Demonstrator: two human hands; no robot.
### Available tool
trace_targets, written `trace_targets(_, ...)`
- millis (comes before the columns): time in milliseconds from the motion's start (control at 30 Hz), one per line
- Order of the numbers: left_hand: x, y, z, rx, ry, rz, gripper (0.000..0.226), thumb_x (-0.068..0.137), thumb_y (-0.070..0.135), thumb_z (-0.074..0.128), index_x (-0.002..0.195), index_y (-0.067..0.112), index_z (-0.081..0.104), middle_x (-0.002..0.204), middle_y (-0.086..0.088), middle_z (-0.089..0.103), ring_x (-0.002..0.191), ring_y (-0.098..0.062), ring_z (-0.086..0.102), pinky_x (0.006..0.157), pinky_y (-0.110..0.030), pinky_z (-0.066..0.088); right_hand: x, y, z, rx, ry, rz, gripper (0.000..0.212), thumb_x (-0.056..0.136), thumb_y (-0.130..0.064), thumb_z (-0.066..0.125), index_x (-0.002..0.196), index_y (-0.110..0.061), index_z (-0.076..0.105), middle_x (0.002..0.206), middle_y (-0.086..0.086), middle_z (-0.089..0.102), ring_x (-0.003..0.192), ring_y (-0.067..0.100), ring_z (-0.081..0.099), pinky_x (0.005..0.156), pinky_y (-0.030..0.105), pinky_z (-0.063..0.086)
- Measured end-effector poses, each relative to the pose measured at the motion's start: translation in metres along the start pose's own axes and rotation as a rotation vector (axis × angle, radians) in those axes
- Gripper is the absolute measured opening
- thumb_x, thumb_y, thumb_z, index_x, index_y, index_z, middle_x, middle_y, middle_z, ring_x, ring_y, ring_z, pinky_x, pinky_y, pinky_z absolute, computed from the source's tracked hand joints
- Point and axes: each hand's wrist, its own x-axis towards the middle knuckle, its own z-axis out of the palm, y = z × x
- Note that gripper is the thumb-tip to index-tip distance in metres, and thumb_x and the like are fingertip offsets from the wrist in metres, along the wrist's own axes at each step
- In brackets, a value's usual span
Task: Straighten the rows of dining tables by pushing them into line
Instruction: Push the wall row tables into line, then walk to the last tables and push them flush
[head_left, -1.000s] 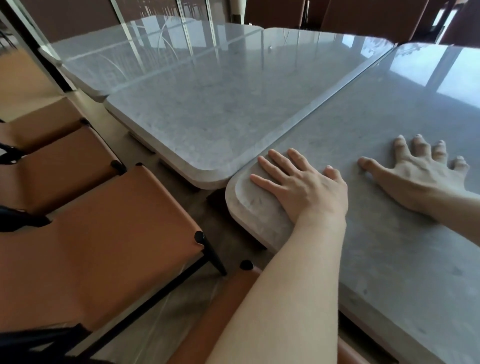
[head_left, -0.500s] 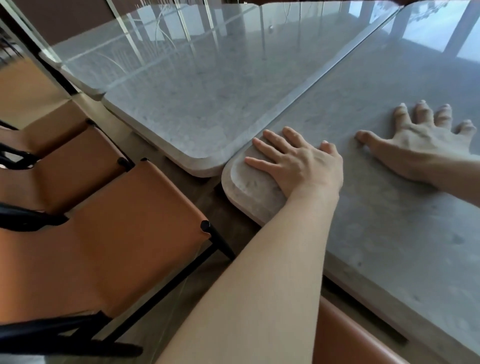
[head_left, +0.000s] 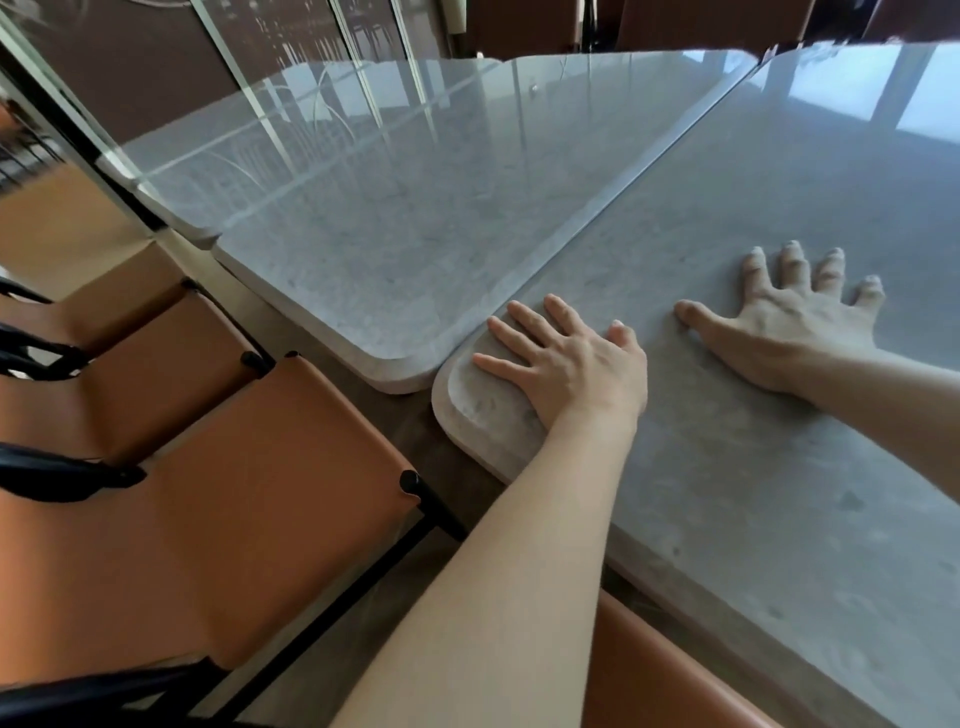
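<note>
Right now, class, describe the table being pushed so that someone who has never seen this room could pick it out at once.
Start from the row of grey stone dining tables butted side by side beside the tan leather chairs. The near table is the rightmost one, closest to the camera. Unlike the neighbouring table, it has the left hand flat on its rounded corner and the right hand spread on its top.

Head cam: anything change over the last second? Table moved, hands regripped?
Little changed. The near table does not visibly shift against the neighbouring table: its rounded corner sticks out past the neighbour's edge as before, so the row is not yet in line. The left hand stays flat on that corner, and the right hand stays spread flat further in. Nothing gripped or released. Only the camera's aim drifted.
</note>
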Motion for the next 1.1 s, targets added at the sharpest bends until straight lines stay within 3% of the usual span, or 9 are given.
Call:
trace_targets(667,0.008,0.001,0.001,0.03,0.005,-0.037,0.074,0.102,0.057,0.023,0.162,0.017,0.005,0.168,-0.02,-0.007,0.153,-0.045,-0.013,0.115,-0.072,-0.008,0.004,-0.002,0.001,0.057,0.015,-0.024,0.105,0.085,-0.084,0.028,0.162,-0.015,0.01,0.17,0.015,0.002,0.155,0.042,-0.006,0.121,0.063,-0.002)
trace_targets(767,0.005,-0.003,-0.002,-0.051,0.057,-0.021,0.07,0.101,0.057,0.028,0.161,0.021,0.019,0.17,-0.013,0.002,0.155,-0.038,-0.006,0.117,-0.068,-0.007,0.001,0.0,-0.002,0.132,0.01,-0.051,0.104,0.085,-0.082,0.035,0.161,-0.013,0.017,0.169,0.018,0.006,0.154,0.044,-0.005,0.121,0.063,-0.003)
trace_targets(867,-0.016,-0.008,-0.007,-0.372,0.188,0.191,0.067,0.093,0.057,0.026,0.147,0.023,0.05,0.165,-0.007,0.028,0.152,-0.025,0.023,0.122,-0.047,0.015,-0.006,0.008,-0.009,0.254,-0.001,-0.12,0.086,0.086,-0.072,0.043,0.152,-0.019,0.035,0.168,0.017,0.014,0.155,0.041,0.0,0.121,0.061,-0.004)
trace_targets(900,-0.029,-0.011,-0.007,-0.396,0.154,0.246,0.069,0.091,0.056,0.026,0.143,0.022,0.055,0.162,-0.007,0.035,0.15,-0.023,0.029,0.121,-0.04,0.02,-0.011,0.015,-0.01,0.253,-0.017,-0.176,0.082,0.087,-0.07,0.045,0.152,-0.02,0.036,0.168,0.016,0.015,0.156,0.038,0.001,0.122,0.058,-0.003)
trace_targets(967,-0.057,-0.011,-0.004,-0.264,0.007,0.259,0.059,0.097,0.049,0.036,0.149,0.024,0.048,0.165,-0.004,0.03,0.154,-0.019,0.022,0.124,-0.038,0.013,-0.021,0.038,-0.015,0.205,-0.072,-0.3,0.08,0.092,-0.066,0.045,0.157,-0.023,0.029,0.169,0.01,0.012,0.157,0.031,0.001,0.125,0.049,-0.001)
trace_targets(1033,-0.089,-0.007,-0.003,-0.245,-0.101,0.158,0.05,0.104,0.035,0.045,0.153,0.025,0.041,0.168,0.0,0.021,0.156,-0.017,0.011,0.126,-0.04,0.008,-0.037,0.064,-0.025,0.155,-0.15,-0.37,0.076,0.097,-0.06,0.043,0.161,-0.025,0.02,0.171,0.005,0.009,0.157,0.024,0.002,0.126,0.041,0.003)
trace_targets(1100,-0.124,0.004,-0.011,-0.39,-0.147,0.031,0.04,0.104,0.028,0.049,0.143,0.022,0.053,0.163,-0.002,0.032,0.154,-0.019,0.02,0.122,-0.037,0.019,-0.061,0.083,-0.045,0.147,-0.263,-0.373,0.071,0.098,-0.049,0.048,0.159,-0.023,0.024,0.169,0.004,0.014,0.157,0.022,0.009,0.125,0.039,0.012)
